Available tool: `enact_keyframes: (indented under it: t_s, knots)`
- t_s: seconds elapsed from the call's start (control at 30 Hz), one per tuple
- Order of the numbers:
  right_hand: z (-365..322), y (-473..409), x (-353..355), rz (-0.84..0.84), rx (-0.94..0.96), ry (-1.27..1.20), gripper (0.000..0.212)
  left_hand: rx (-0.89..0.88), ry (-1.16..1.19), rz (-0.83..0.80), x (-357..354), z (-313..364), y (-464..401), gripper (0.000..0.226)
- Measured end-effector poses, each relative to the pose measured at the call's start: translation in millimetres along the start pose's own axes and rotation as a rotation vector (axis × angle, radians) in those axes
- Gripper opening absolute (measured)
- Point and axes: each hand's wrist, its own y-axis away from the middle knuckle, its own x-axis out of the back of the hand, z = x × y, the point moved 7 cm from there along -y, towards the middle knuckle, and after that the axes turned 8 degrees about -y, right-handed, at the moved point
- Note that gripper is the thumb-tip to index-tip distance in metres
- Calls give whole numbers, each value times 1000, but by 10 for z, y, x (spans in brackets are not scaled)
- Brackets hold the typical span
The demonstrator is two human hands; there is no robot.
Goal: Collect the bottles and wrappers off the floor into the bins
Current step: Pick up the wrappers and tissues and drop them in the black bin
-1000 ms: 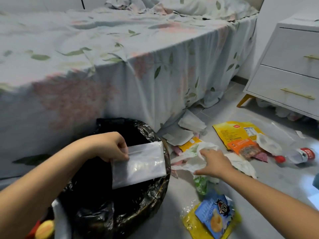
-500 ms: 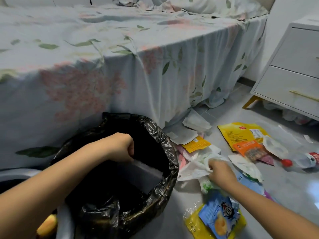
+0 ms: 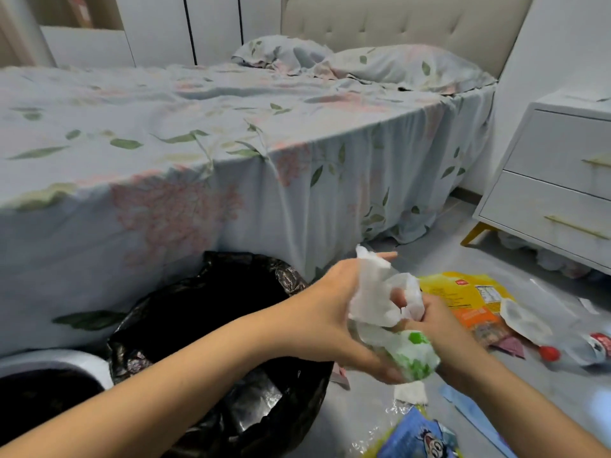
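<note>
A crumpled bunch of white wrappers (image 3: 377, 302), one part printed green (image 3: 415, 357), is held above the floor between both hands. My left hand (image 3: 334, 312) grips its left side and my right hand (image 3: 436, 328) grips its right side. To their left stands a bin lined with a black bag (image 3: 294, 282); a clear wrapper (image 3: 261, 401) lies inside it. On the floor to the right lie a yellow wrapper (image 3: 463, 289), an orange wrapper (image 3: 476, 320) and a clear bottle with a red cap (image 3: 575, 352). A blue cartoon wrapper (image 3: 420, 441) lies at the bottom.
A bed with a flowered sheet (image 3: 198, 180) runs along the back, right behind the bin. A white nightstand (image 3: 555, 180) stands at the right. A second bin with a white rim (image 3: 56, 365) sits at the lower left.
My left hand let the clear wrapper drop into the black bin and came across to the right. My right hand lifted the white bunch off the floor, and both hands now hold it.
</note>
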Motion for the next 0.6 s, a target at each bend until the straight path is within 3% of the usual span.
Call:
enact_keyframes:
  t_s: [0.17, 0.3, 0.37, 0.43, 0.5, 0.53, 0.6]
  knots:
    - [-96, 75, -147, -144, 2, -167, 63, 69, 50, 38, -18, -122, 26, 57]
    - [-68, 35, 8, -48, -26, -479, 61, 268, 134, 297, 166, -430, 89, 27]
    - [-83, 30, 157, 82, -25, -371, 57, 359, 248, 373, 231, -577, 130, 16]
    - [-180, 66, 329, 270, 25, -48, 35, 411, 276, 412, 280, -691, 148, 9]
    - [-242, 87, 456, 373, 51, 49, 29, 391, 332, 435, 274, -741, 148, 13]
    - [-188, 76, 433, 337, -19, -38, 30, 364, 381, 435, 247, -726, 134, 16]
    - [-2, 92, 117, 74, -287, -371, 48, 290, 483, 417, 191, -639, 97, 13]
